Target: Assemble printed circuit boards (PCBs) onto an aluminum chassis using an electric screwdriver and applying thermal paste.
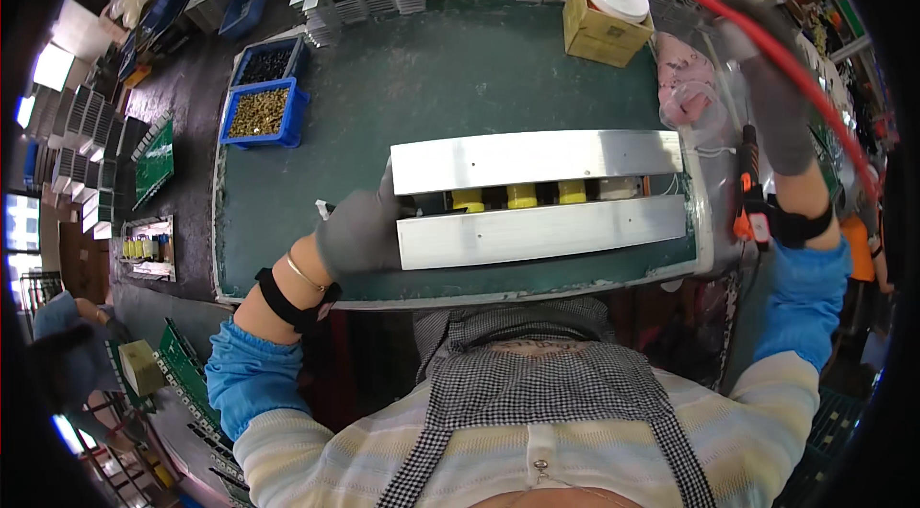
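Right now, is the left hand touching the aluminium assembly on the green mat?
Touching. The head view shows the gloved left hand gripping the left end of the aluminium assembly, fingers overlapping its edge with no gap.

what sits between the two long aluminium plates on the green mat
In the head view, three yellow cylinders sit in the gap between the upper plate and lower plate.

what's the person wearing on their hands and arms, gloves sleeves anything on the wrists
Both hands wear grey knit gloves: left hand, right hand. Each wrist has a black strap, and the left wrist also has a thin gold-coloured bangle. The forearms are covered by bright blue sleeve covers, over a jumper with pale yellow and white stripes.
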Available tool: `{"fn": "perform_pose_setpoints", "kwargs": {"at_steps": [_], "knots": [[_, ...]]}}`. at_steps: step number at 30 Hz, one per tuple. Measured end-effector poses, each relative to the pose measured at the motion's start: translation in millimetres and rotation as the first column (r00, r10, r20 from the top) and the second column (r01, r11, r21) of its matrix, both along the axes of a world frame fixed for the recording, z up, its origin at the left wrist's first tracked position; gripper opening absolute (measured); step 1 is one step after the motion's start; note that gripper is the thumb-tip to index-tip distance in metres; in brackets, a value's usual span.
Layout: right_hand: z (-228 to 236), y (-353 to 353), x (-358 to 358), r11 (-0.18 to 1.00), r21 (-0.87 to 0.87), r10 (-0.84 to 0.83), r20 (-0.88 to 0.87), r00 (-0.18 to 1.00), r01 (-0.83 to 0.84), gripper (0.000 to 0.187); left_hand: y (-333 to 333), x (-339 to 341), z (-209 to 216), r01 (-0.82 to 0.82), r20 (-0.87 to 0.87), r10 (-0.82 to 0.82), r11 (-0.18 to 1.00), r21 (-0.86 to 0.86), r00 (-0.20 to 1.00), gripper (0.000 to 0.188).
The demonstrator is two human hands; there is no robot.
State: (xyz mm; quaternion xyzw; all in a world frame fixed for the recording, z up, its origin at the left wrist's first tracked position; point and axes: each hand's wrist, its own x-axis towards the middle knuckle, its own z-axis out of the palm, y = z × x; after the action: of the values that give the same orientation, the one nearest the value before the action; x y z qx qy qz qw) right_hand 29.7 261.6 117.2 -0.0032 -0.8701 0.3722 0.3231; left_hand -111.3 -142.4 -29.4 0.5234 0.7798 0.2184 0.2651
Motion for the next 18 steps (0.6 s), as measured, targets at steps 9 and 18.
{"fn": "perform_pose_setpoints", "kwargs": {"at_steps": [9,18], "knots": [[24.7,-132.8,14.5,0.861,-0.499,0.195,0.149,0.969,-0.097,0.028,-27.0,34.3,-17.7,0.139,-0.574,0.051,0.949,0.282,0.817,0.090],[16.9,-182.5,1.0,0.841,-0.537,0.368,0.491,0.790,-0.058,0.022,-46.2,59.5,-54.0,0.034,-0.385,0.050,0.978,0.208,0.922,0.059]]}}
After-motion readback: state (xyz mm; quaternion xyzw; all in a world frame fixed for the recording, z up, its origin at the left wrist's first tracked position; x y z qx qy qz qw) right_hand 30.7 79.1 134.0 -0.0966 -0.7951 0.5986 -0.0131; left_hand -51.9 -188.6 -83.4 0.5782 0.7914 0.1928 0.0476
